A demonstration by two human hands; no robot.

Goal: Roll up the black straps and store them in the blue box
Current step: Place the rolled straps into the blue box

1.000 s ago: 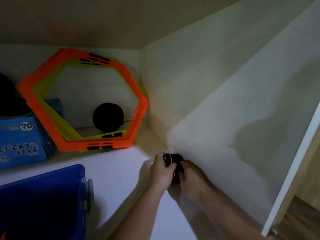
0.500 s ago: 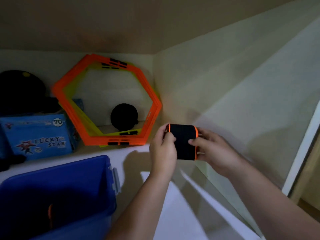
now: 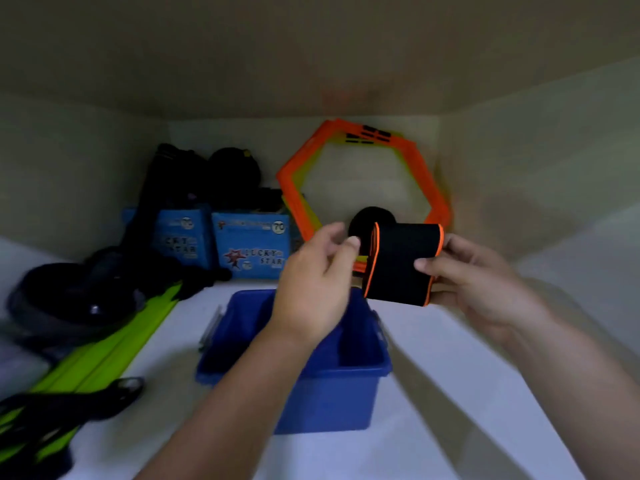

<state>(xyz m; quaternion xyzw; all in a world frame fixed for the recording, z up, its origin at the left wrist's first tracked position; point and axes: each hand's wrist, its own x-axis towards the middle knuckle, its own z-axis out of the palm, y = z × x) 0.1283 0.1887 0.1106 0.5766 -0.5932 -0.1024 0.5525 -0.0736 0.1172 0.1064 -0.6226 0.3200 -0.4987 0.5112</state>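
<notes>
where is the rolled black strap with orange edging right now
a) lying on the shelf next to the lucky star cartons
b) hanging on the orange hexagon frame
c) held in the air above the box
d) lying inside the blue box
c: the rolled strap is gripped by the right hand, with the left hand beside its left edge, up above the open blue box.

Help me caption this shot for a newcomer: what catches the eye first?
The black rolled strap with orange edging, held up at centre between the left hand and right hand. Below it sits the open blue plastic box; behind, orange hexagonal rings lean against the back wall.
</notes>
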